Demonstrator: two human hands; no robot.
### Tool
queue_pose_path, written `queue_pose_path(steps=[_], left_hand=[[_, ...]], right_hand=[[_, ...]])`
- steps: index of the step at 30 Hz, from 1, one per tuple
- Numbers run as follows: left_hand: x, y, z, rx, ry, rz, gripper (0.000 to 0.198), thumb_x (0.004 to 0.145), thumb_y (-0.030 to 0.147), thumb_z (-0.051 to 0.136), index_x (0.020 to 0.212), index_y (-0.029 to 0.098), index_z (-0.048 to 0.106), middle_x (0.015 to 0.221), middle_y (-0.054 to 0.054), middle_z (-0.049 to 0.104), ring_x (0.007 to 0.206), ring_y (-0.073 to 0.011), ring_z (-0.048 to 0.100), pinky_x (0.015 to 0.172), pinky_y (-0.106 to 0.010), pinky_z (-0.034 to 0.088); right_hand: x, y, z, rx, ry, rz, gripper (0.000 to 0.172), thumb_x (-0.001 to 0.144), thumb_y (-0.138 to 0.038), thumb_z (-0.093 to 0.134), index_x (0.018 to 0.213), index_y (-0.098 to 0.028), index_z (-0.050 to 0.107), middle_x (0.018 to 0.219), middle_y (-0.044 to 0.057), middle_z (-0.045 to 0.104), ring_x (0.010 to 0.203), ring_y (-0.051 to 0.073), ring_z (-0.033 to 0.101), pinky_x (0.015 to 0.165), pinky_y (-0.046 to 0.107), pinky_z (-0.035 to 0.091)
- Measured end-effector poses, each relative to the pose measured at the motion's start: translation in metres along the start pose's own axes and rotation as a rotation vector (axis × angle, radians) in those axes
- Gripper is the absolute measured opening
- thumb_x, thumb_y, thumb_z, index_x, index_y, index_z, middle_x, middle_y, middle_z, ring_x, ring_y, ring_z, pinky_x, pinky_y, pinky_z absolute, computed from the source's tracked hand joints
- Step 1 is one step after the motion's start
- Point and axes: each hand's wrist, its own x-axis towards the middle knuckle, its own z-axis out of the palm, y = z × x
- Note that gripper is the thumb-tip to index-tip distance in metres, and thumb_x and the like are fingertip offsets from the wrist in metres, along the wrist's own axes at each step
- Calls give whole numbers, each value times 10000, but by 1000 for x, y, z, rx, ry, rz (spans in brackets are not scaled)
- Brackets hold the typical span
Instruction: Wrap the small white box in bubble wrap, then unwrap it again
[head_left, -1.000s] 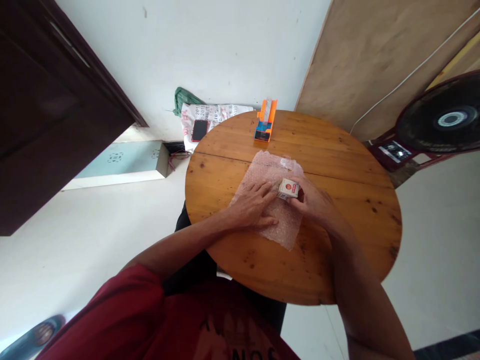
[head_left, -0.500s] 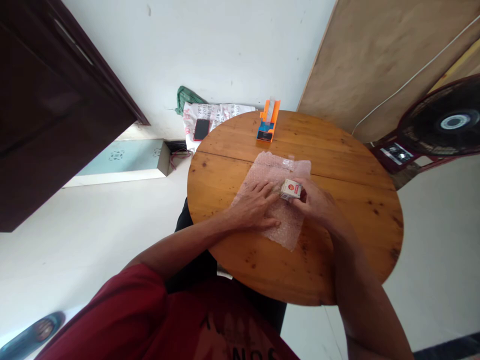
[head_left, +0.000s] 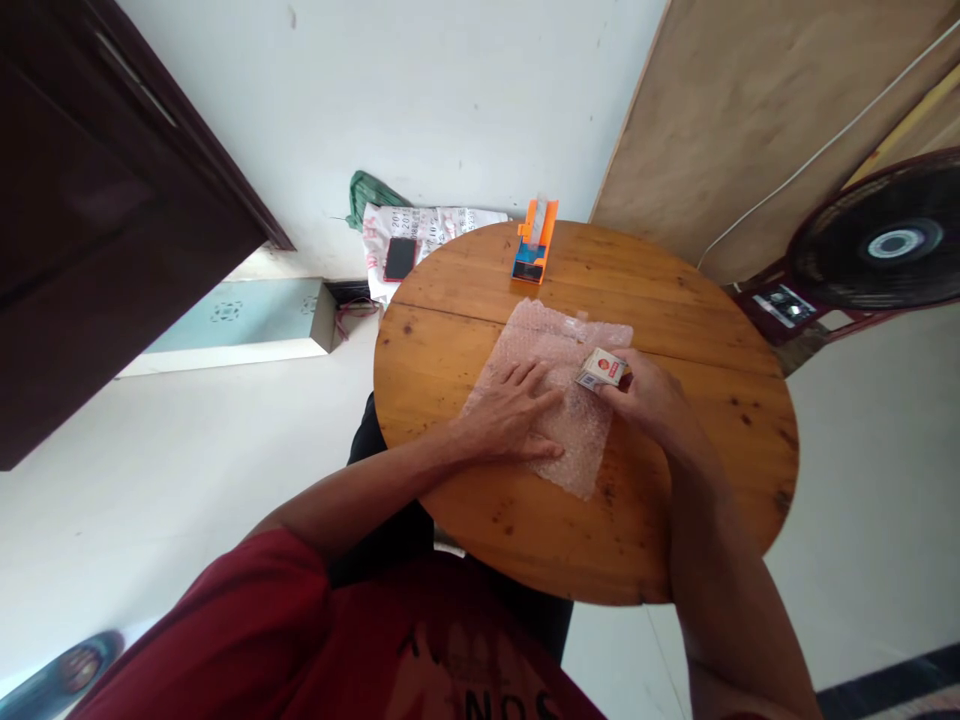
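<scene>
A sheet of pinkish bubble wrap [head_left: 574,440] lies on the round wooden table [head_left: 690,300]. My left hand [head_left: 510,412] rests flat on its left part, fingers spread, holding nothing. Between the thumb and fingers of my right hand [head_left: 646,395] is a small white box [head_left: 602,367] with a red emblem, tilted over the right side of the wrap. Whether the box touches the wrap I cannot tell. A clear strip shows near the wrap's far edge.
An orange and blue tape dispenser [head_left: 534,245] stands at the table's far side. Beyond the left edge, a dark phone [head_left: 400,258] lies on a white printed sack [head_left: 442,230], near a green bag [head_left: 371,200]. A fan [head_left: 892,240] stands at the right.
My right hand has moved the box to the right, away from my left hand, and tilted it more. My left hand has stayed in place on the bubble wrap.
</scene>
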Motion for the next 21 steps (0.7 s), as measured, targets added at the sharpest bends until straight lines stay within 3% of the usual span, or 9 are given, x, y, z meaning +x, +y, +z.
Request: queue_pose_path(steps=[5,17,21], left_hand=[[-1,1,0,-20,-27,-7,821,807,721,635,1450,223,516,1642,-203,252,1513,-454,242,1215,-599,218],[-1,2,3,55,-31,10,866,800,802,553,1450,230,520,1596,-205,335,1492,-462,272,1211,-615,192],[0,3,1,55,-35,8,870,796,811,547,1440,226,529,1582,-206,354,1486,-459,282,1210,-615,195]], right_hand=[[2,4,-3,-30,-35,74,353,791,-347,614,1114,-212,664,888,72,733,764,253,640,649,320,396],[4,21,-16,-99,-30,220,336,814,-404,600,1087,-212,643,909,88,723,788,262,626,650,322,371],[2,38,-18,-140,18,264,377,810,-412,597,1122,-205,643,929,101,723,790,270,632,643,333,383]])
